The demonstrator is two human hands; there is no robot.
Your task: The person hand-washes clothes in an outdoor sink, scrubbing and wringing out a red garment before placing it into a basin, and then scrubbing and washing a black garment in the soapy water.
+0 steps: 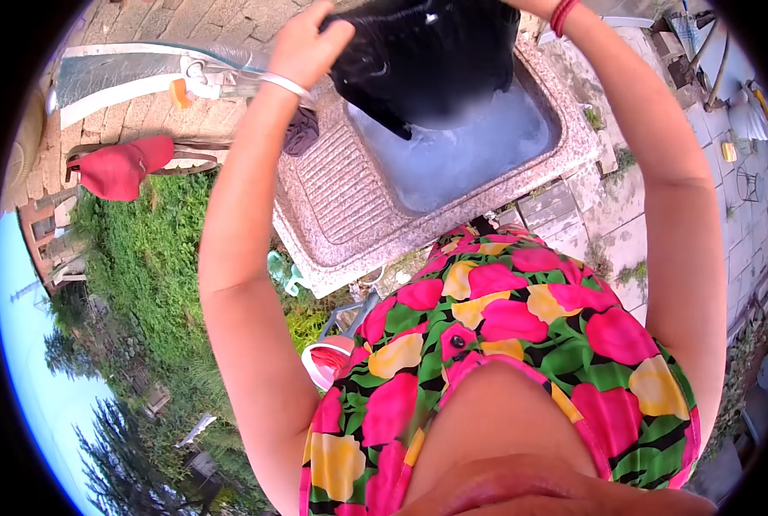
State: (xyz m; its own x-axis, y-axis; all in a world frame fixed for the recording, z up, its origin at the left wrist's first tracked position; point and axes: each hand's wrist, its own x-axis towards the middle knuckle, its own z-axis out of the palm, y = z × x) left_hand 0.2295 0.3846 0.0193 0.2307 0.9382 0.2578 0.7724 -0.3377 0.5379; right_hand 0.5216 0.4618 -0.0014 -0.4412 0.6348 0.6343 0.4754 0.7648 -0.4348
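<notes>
A wet black cloth (427, 64) hangs over the sink basin, its upper edge pinched by my left hand (311, 43) at the top left. My right hand (534, 7) is at the cloth's upper right corner, partly cut off by the frame edge, with its fingers mostly out of view. Below the cloth, cloudy water (461, 159) fills the basin of the speckled stone sink (573, 155). The cloth's lower left corner reaches down near the water. A ribbed washboard slope (336, 189) forms the sink's left part.
A dark bunched cloth (301, 132) lies at the sink's upper left edge. Left of it are a faucet (199, 77), an orange item (179, 94) and a red cap (126, 168) on the brick wall. A red and white basin (325, 361) stands below the sink.
</notes>
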